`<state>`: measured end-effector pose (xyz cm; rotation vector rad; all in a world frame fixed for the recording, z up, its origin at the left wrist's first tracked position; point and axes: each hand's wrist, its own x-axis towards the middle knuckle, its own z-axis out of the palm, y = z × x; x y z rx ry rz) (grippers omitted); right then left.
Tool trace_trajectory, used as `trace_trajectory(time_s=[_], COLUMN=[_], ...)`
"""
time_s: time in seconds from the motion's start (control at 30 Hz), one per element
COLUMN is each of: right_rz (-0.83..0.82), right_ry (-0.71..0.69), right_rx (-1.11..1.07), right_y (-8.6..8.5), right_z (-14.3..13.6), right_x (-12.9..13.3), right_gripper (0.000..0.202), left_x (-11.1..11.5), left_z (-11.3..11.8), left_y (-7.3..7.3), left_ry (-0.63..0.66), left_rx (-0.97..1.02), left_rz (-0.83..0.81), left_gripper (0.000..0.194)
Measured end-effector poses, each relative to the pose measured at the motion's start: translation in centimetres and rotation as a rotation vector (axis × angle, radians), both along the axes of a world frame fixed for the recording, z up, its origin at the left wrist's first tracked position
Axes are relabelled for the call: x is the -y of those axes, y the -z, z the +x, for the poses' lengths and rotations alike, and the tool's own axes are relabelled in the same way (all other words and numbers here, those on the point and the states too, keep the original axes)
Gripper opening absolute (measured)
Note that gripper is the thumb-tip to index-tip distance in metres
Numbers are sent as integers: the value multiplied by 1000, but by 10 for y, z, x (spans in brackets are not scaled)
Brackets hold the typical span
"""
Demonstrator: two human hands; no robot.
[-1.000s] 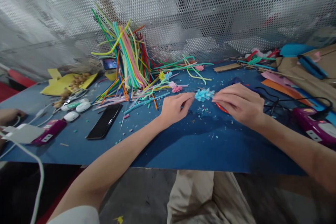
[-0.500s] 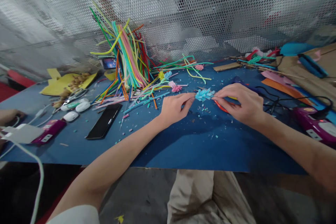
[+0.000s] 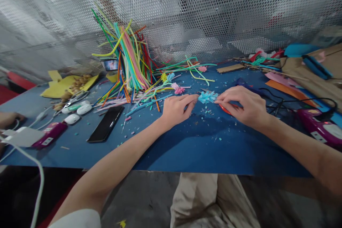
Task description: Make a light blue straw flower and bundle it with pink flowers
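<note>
A light-blue fringed piece, like a fluffy pipe-cleaner flower [image 3: 207, 97], is stretched between my two hands above the blue table [image 3: 171, 153]. My left hand [image 3: 178, 109] pinches its left end between thumb and forefinger. At its right end, my right hand [image 3: 241, 103] pinches it the same way. Red-handled scissors [image 3: 225, 109] lie partly hidden under my right hand, with a blade tip showing behind the blue piece. Small blue clippings are scattered on the table below. Pink pipe-cleaner flowers [image 3: 178, 89] rest beyond my left hand.
A big bundle of coloured pipe cleaners [image 3: 130, 57] stands at the back. A black phone [image 3: 106, 124] lies left of my arm. Purple power strips [image 3: 50, 135] and cables sit at both sides. Cardboard [image 3: 317, 67] is at right. Another person's hand [image 3: 10, 118] shows at far left.
My right hand has shifted very slightly left along the blue piece. My left hand keeps its pinch, nearly still.
</note>
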<state>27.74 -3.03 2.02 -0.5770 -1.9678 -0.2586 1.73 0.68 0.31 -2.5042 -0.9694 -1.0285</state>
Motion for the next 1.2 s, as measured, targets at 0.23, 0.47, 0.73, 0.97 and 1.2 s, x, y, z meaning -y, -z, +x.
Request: trace_trajectory(time_s=[0.23, 0.47, 0.73, 0.97, 1.2], right_rz=[-25, -69, -644, -704, -809], right_ry=[73, 302, 199, 286, 452], right_rx=[1, 90, 578, 647, 694], right_y=[-1, -28, 16, 25, 27], right_z=[3, 44, 59, 55, 55], right_x=[1, -5, -5, -50, -68], right_gripper=[23, 3, 32, 36, 52], left_x=[1, -2, -15, -21, -22], left_z=[1, 0, 5, 4, 2], left_y=[1, 2, 10, 13, 15], left_ry=[-1, 11, 180, 168, 95], left_rx=[26, 46, 63, 3, -43], left_rz=[-24, -34, -118, -129, -189], left_gripper=[26, 27, 27, 29, 40])
